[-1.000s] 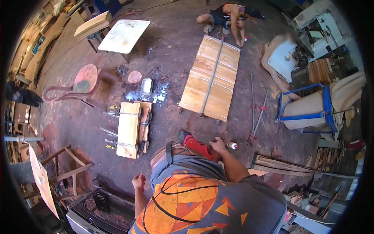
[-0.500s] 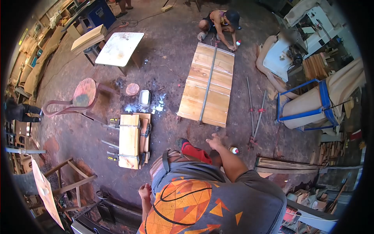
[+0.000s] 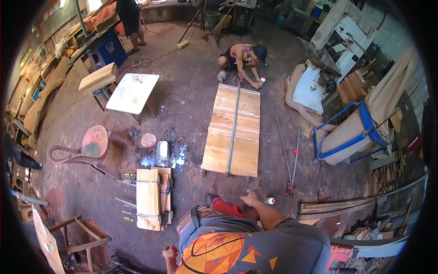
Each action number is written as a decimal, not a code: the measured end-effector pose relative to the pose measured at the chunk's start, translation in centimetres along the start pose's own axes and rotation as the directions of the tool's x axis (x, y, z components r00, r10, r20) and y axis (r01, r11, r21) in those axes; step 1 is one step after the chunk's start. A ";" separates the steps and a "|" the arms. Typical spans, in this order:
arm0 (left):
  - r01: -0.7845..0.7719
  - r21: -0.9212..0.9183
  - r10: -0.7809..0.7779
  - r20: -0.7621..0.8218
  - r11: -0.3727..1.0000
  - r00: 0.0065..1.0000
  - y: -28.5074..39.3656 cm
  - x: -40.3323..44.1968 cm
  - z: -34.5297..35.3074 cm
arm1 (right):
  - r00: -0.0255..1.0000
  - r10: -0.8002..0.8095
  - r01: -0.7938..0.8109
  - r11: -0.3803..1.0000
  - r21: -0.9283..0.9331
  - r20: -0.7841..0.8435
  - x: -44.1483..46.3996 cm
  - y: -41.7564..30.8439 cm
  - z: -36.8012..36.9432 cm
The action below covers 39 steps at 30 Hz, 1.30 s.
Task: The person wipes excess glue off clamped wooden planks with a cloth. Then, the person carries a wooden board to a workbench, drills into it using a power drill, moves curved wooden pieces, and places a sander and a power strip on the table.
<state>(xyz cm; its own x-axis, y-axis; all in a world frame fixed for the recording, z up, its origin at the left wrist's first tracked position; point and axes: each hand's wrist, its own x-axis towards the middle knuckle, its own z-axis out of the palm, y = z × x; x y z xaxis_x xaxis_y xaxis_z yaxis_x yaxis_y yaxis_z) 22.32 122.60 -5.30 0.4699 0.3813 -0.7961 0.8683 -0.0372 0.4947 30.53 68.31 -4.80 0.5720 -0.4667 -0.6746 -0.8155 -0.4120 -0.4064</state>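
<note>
While right hand point(image 3: 249, 198) hangs near bottle point(image 3: 270, 200) | bin point(image 3: 242, 20) bears recycling symbol

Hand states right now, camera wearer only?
Left hand: fingers loosely curled, nothing visible in it; can't tell if fully closed.
Right hand: loosely open, no object visible in it; white bottle nearby, not held.

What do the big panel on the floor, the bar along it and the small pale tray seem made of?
The panel looks like wood, apparently unvarnished: grain shows. The bar is probably metal: dull grey, straight, slim. The tray may be plastic; its smooth, pale look leaves metal possible.
</note>
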 end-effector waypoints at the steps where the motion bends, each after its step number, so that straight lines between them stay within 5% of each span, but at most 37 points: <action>1: 0.010 0.034 -0.010 0.009 0.999 1.000 0.2 0.4 0.1 | 0.999 0.045 -0.046 0.999 0.026 0.027 -1.1 -1.4 -1.3; 6: -0.021 0.154 0.009 0.079 0.988 0.997 1.2 2.3 0.4 | 0.995 0.045 -0.040 0.998 0.052 -0.089 0.8 1.0 0.6; 8: -0.069 -0.014 0.070 0.100 0.998 0.992 1.1 3.8 0.7 | 0.997 0.028 -0.021 0.996 0.086 -0.077 1.0 0.7 0.0; 11: -0.076 0.008 0.075 0.106 0.997 0.992 1.5 4.9 0.7 | 0.989 -0.010 0.013 1.000 0.017 -0.144 1.8 2.3 1.3; 14: -0.119 0.015 0.116 0.127 0.993 0.985 1.0 5.7 0.2 | 0.996 0.080 -0.075 0.990 0.119 -0.039 -3.5 -1.6 -1.2; 18: -0.117 0.104 0.102 0.141 0.988 0.985 0.4 5.7 -0.2 | 0.997 0.007 0.001 0.995 0.102 -0.079 0.3 3.8 1.9; 21: -0.127 0.059 0.124 0.047 0.990 0.991 1.4 3.0 -0.2 | 0.992 0.125 -0.122 0.980 0.159 -0.004 -1.5 2.5 1.3; 28: -0.051 0.127 0.050 0.011 0.991 0.999 0.4 1.2 -1.1 | 0.998 0.012 -0.016 0.998 -0.063 -0.058 2.0 7.2 3.2; 30: -0.042 0.065 0.041 0.014 0.997 0.999 -0.5 1.8 -1.3 | 0.979 -0.142 0.113 0.975 -0.193 -0.144 1.6 6.6 2.9; 31: -0.042 0.078 0.041 0.014 0.996 0.999 -0.9 2.0 -1.3 | 0.956 -0.231 0.176 0.945 -0.275 -0.180 0.8 5.5 2.3; 33: -0.045 0.130 0.042 0.021 0.991 0.999 -2.1 3.2 -1.6 | 0.981 -0.099 0.067 0.980 -0.186 -0.168 -1.7 1.6 0.5; 39: -0.132 0.362 0.155 -0.037 0.923 0.987 -1.7 4.4 -2.6 | 0.983 -0.068 0.044 0.989 -0.139 -0.171 -2.3 0.2 0.2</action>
<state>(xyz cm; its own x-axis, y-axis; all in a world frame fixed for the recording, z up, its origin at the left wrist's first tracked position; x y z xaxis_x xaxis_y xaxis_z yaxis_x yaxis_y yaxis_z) 22.54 126.70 -8.72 0.5928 0.4049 -0.6961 0.7970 -0.4192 0.4349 29.08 69.42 -3.46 0.6324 -0.5648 -0.5301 -0.7694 -0.5370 -0.3457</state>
